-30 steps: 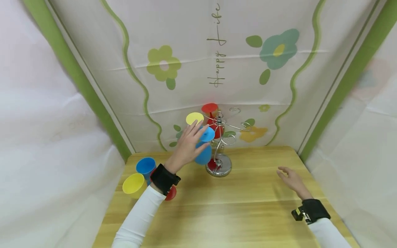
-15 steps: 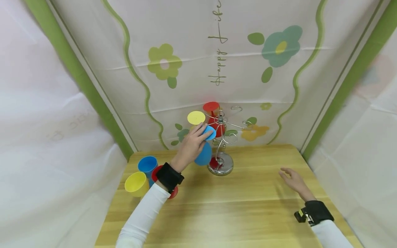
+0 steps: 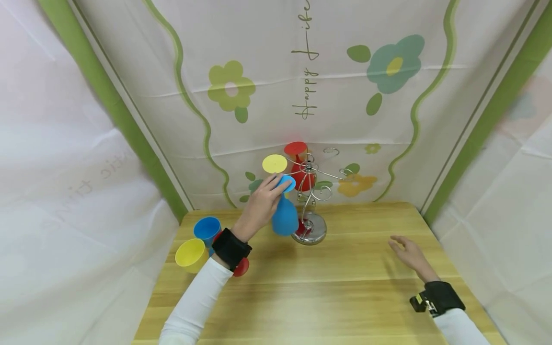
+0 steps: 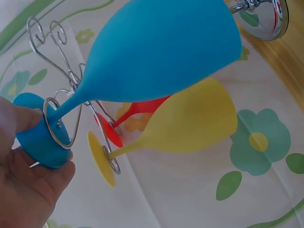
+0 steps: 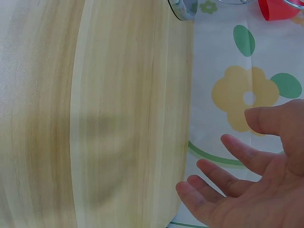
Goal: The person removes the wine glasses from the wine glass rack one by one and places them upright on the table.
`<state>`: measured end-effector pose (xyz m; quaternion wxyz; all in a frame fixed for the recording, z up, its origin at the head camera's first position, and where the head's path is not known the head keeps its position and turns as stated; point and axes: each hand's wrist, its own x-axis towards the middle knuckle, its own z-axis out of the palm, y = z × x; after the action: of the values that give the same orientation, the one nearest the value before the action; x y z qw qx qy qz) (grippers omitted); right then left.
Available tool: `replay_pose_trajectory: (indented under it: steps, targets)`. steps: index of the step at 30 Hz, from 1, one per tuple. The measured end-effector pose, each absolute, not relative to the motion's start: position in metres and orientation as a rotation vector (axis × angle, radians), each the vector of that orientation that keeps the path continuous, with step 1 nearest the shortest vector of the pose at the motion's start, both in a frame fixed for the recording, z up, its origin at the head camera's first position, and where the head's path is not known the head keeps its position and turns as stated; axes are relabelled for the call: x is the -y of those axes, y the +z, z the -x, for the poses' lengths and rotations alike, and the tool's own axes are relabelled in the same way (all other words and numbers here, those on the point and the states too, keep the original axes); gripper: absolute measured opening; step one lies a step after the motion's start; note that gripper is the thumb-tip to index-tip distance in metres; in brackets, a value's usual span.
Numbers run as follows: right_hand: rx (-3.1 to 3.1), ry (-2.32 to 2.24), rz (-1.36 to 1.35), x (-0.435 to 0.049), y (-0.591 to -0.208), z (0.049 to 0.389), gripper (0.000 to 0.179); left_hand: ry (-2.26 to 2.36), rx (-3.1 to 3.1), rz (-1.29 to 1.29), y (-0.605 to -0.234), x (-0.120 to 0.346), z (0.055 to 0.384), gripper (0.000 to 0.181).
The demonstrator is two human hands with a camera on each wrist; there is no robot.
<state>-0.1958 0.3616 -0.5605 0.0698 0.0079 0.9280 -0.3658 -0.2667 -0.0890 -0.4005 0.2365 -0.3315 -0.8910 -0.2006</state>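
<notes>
My left hand (image 3: 260,203) pinches the round foot of an upside-down blue goblet (image 3: 284,218) between thumb and fingers. In the left wrist view, a wire loop of the rack circles the stem of this blue goblet (image 4: 161,52). The chrome goblet rack (image 3: 310,230) stands on a round base near the back of the table. Upside down on other arms hang a yellow goblet (image 4: 194,121), close beside the hand, and a red goblet (image 3: 295,148) behind. My right hand (image 3: 411,258) hovers over the table's right side, fingers loosely bent, holding nothing.
To the left on the wooden table (image 3: 336,306) stand a blue goblet (image 3: 207,227) and a yellow goblet (image 3: 191,254), mouths up. A red piece (image 3: 241,267) shows partly behind my left wrist. Printed fabric walls (image 3: 258,43) close in the back and sides.
My left hand has gone from reaching over the blue goblet with spread fingers to pinching its foot. The blue goblet has tilted and shifted slightly toward me. The right hand stays nearly still.
</notes>
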Motion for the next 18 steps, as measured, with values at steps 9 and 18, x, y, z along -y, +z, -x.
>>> replay_pose_trajectory:
  steps: [9,18]
  targets:
    - [-2.758,-1.104,-0.031,-0.36,-0.562,0.195,0.064,-0.608,2.454,0.813,-0.401,0.095,0.267,0.046]
    - [-2.769,-1.105,-0.041,-0.356,-0.568,0.191,0.061,-0.734,2.435,0.751,-0.394,0.088,0.277,0.041]
